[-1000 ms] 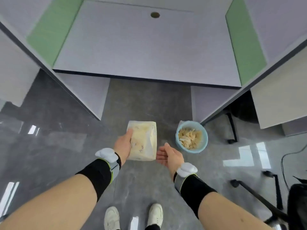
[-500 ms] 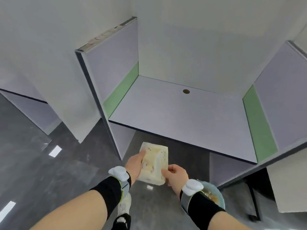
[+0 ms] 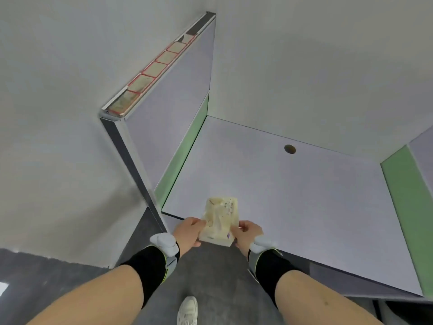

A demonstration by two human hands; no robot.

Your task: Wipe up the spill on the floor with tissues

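Between the two hands sat the tissue pack, pinched on its left side by the left hand and on its right by the right hand, above the near edge of the desk. No spill showed. The step looked like fetching tissues; next, one hand likely had to free itself and draw a sheet from the slit on top.

The soft pale-yellow plastic tissue pack bears small dark printed marks and a blurred reddish mark near its top, all too small to read
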